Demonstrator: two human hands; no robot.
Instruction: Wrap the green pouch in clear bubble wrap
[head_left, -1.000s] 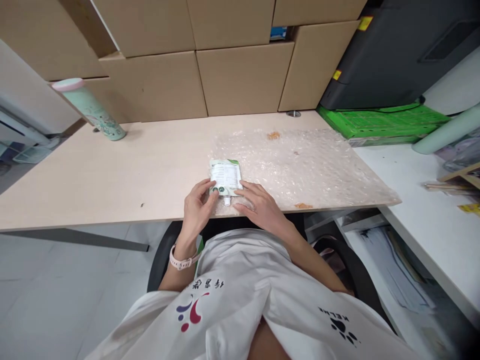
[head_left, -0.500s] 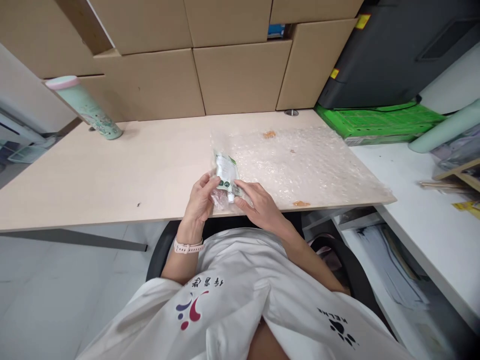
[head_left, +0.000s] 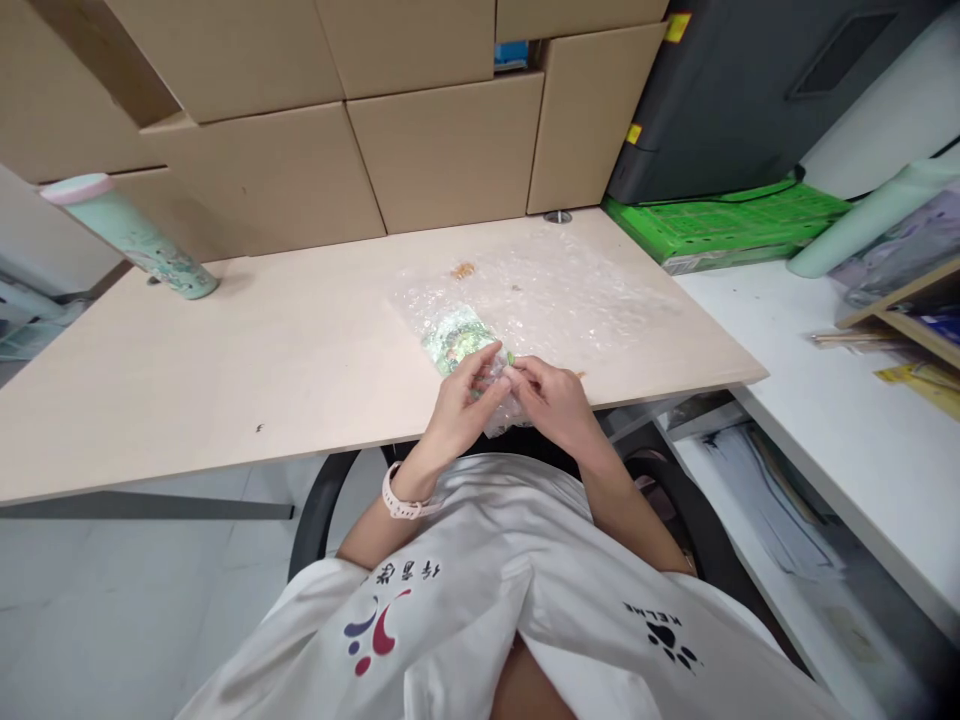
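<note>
A small green and white spouted pouch (head_left: 454,340) lies at the near edge of the pale wooden table (head_left: 225,370), with clear bubble wrap (head_left: 570,300) folded over it. My left hand (head_left: 466,395) and my right hand (head_left: 551,395) meet at the pouch's near end, both pinching the bubble wrap around it. A pink watch sits on my left wrist. The pouch's spout is hidden under my fingers.
A mint green bottle with a pink cap (head_left: 124,235) stands at the back left. Cardboard boxes (head_left: 442,150) line the back. A green crate (head_left: 720,225) under a black machine (head_left: 750,90) sits to the right, beside a white side desk (head_left: 862,400).
The pouch was lifted from flat and turned over. The bubble wrap's near edge now covers it. Both hands came together at its near end.
</note>
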